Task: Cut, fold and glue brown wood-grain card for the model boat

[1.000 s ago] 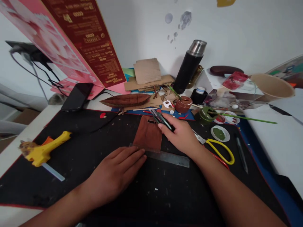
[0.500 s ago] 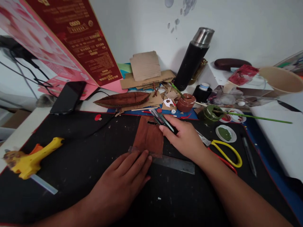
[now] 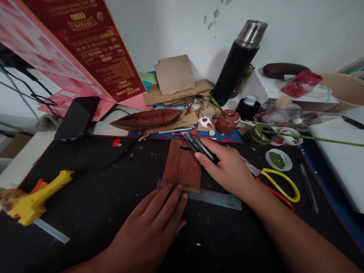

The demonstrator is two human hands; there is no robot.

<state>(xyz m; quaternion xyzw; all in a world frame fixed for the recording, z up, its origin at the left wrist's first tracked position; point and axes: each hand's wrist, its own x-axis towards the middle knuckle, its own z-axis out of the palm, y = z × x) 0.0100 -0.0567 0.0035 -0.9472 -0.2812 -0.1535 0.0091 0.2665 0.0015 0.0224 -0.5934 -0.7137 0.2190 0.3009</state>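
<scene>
My left hand [image 3: 155, 223] lies with its fingers stretched out on a clear ruler [image 3: 218, 199], pressing it across the near end of a brown-painted flat piece [image 3: 182, 167]. A small dark rectangular slot shows near the far end of that piece. In my right hand [image 3: 227, 163] is a utility knife [image 3: 203, 148], its fingers closed around the dark green and black handle. The knife's tip points away to the left, over the piece's far right corner beside the slot. Whether the blade touches the piece, I cannot tell.
Yellow-and-red-handled scissors [image 3: 280, 185] and a dark pen [image 3: 307, 185] lie right. A yellow glue gun [image 3: 36, 201] is left. Behind are a brown boat-shaped piece [image 3: 146, 119], open jars of brown paint [image 3: 227, 123] and green paint [image 3: 257, 138], and a black thermos [image 3: 236, 68].
The view has shifted slightly, so most things sit a little differently in the picture. Both hands keep nearly the same place over the brown piece, the knife still in my right.
</scene>
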